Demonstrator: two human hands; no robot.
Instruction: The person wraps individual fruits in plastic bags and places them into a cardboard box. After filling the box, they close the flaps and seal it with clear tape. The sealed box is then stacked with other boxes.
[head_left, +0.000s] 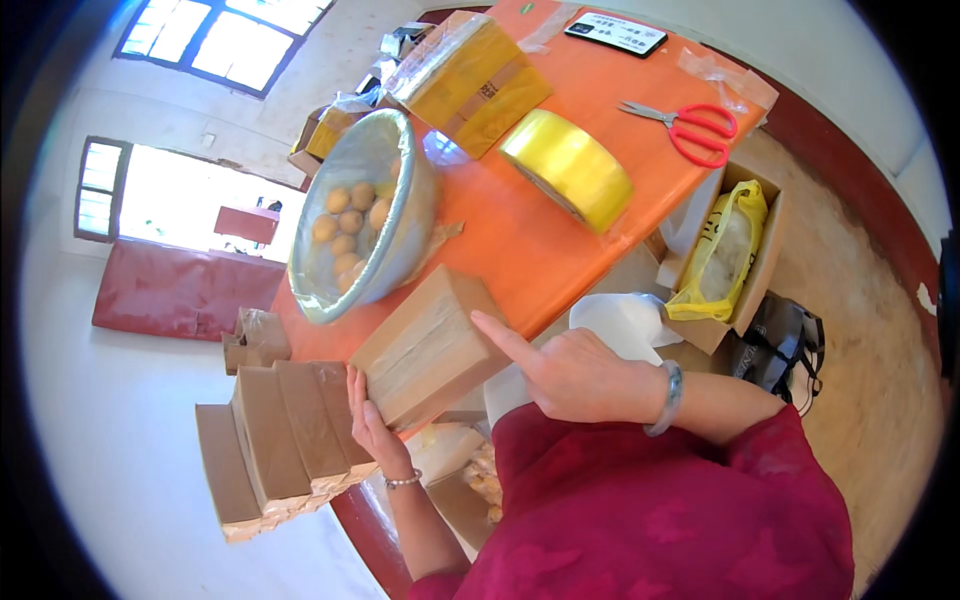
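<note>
A closed cardboard box (420, 352) is tilted at the near edge of the orange table (480, 244), with a strip of clear tape along its upper face. My left hand (375, 427) holds the box's left end, its fingers flat against the side. At the opposite end, the extended index finger of my right hand (585, 371) reaches the box's edge. The other right fingers look curled and are partly hidden. Beyond the box stands a basin (427, 217) lined with clear plastic, holding several round, orange-brown fruits (349, 221). A wide roll of yellowish packing tape (566, 172) stands on the table.
Red-handled scissors (690, 131) and a phone-like item (616, 34) lie farther back. A taped carton (476, 86) stands beyond the basin. Stacked cardboard boxes (277, 435) are at the left. An open carton (761, 277) with a yellow bag (724, 255) and a dark bag (780, 349) stand right.
</note>
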